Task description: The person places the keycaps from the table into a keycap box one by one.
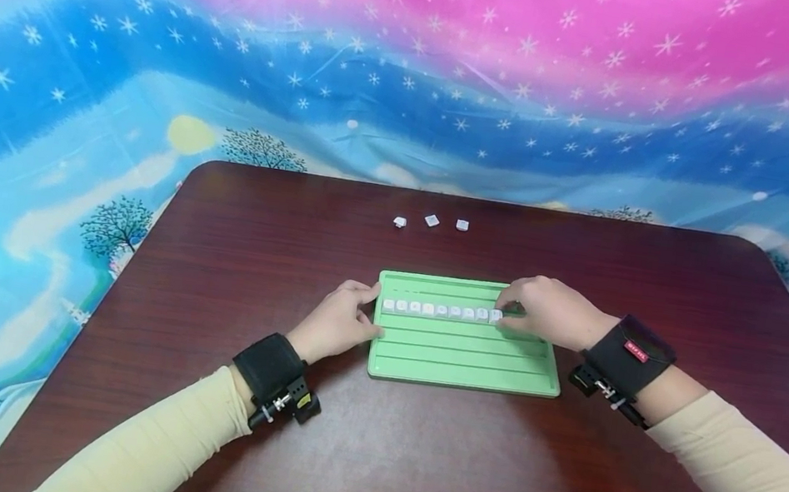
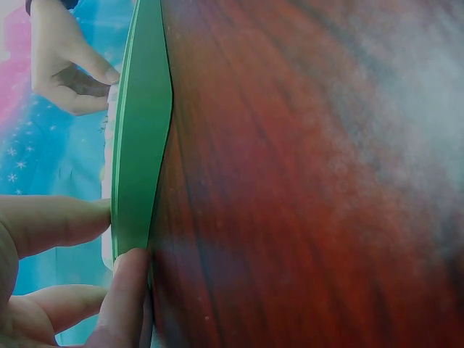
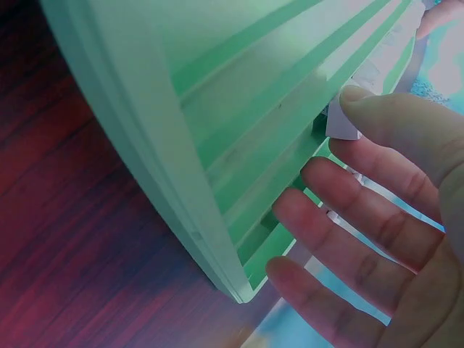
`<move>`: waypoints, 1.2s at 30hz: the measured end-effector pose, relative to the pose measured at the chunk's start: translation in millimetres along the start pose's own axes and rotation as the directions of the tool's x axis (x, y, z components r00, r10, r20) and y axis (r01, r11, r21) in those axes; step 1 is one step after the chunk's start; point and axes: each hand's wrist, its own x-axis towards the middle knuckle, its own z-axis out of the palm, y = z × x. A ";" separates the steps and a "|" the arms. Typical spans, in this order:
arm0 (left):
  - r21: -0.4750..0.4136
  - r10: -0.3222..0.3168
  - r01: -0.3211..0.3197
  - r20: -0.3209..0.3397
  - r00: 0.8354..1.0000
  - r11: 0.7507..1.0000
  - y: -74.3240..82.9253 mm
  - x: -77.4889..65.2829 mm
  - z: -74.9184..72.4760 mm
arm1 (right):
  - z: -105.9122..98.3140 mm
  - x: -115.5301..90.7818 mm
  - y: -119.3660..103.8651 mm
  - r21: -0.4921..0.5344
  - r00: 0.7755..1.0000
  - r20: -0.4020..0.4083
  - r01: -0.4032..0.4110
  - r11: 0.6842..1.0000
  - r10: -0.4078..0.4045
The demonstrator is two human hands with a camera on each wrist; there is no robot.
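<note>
A light green ridged tray (image 1: 463, 373) lies on the table. Along one of its upper grooves runs a row of several white keycaps (image 1: 428, 310). My right hand (image 1: 555, 311) reaches over the tray's right part and pinches a white keycap (image 3: 343, 122) between thumb and index finger, at the row's right end. In the right wrist view its other fingers are spread over the grooves. My left hand (image 1: 334, 323) rests against the tray's left side, fairly straight fingertips touching the outer wall (image 2: 141, 145); the rest of that hand is partly out of the left wrist view.
Beyond the tray, three loose white pieces lie apart: one at left (image 1: 400, 222), a tilted one (image 1: 432, 220) and one at right (image 1: 462, 225). The dark wooden table (image 1: 253, 226) ends at a patterned cloth backdrop (image 1: 400, 95).
</note>
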 end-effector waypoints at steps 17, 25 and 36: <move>0.010 -0.013 0.013 -0.001 1.000 1.000 1.5 -0.1 2.4 | -9.0 -1.4 9.7 0.031 0.999 -0.004 -0.038 0.999 0.038; 0.026 -0.015 0.015 -0.010 1.000 1.000 2.0 -0.3 1.5 | -28.3 21.3 23.3 0.090 0.995 -0.059 -0.073 0.993 0.078; 0.018 -0.005 0.005 -0.010 1.000 1.000 2.2 -0.2 1.9 | -39.2 65.2 36.5 0.133 0.987 -0.104 -0.107 0.985 0.121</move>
